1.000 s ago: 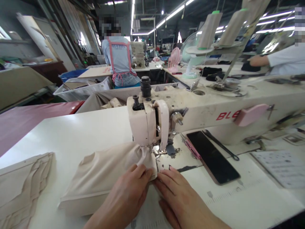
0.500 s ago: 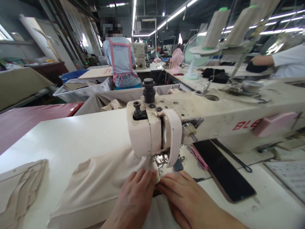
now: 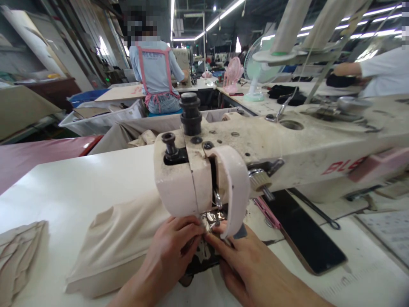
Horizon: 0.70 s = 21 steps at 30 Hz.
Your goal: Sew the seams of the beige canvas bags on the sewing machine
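A folded piece of beige fabric (image 3: 121,238) lies on the white table, its right end under the head of a cream sewing machine (image 3: 191,179). My left hand (image 3: 169,256) rests on that end, fingertips pinched together right at the presser foot (image 3: 212,219). My right hand (image 3: 246,268) comes in from the right, and its index finger touches the same spot under the needle. A dark patch shows on the machine bed between my hands. The machine's head hides the seam itself.
A black phone (image 3: 303,236) lies right of the needle, a printed sheet (image 3: 390,230) beyond it. A stack of beige pieces (image 3: 15,256) sits at far left. Thread cones (image 3: 290,21) stand above the machine. A person in a pink-strapped apron (image 3: 155,72) sits ahead, and another person's arm (image 3: 348,68) shows at right.
The view has moved closer to the machine head. Both hands have slid forward from the fabric's edge to the presser foot, fingertips now meeting under the needle.
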Each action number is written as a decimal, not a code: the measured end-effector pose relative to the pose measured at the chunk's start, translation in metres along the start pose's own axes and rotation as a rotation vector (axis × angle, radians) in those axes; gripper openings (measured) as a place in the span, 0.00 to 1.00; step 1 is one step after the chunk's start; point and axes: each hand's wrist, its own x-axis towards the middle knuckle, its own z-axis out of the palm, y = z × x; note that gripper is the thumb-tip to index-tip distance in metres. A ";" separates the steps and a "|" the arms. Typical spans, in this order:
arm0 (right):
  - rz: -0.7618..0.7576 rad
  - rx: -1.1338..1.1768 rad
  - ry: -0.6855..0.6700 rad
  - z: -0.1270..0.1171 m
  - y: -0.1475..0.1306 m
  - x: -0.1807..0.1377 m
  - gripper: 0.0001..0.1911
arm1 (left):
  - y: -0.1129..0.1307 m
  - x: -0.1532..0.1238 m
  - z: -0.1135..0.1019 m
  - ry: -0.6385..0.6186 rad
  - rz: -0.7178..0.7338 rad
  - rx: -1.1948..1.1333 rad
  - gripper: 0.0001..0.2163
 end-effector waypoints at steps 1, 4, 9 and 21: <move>0.009 0.010 0.010 0.000 0.000 0.000 0.33 | 0.000 0.000 0.002 0.026 -0.009 -0.004 0.07; 0.021 0.039 0.021 0.001 0.002 -0.001 0.34 | 0.003 0.000 0.005 0.075 0.004 0.016 0.06; 0.024 0.055 0.027 0.004 0.003 -0.001 0.34 | 0.009 0.007 0.005 0.085 0.009 0.022 0.06; 0.032 0.008 0.033 0.004 0.002 -0.002 0.30 | 0.010 0.016 -0.008 -0.120 0.057 0.050 0.10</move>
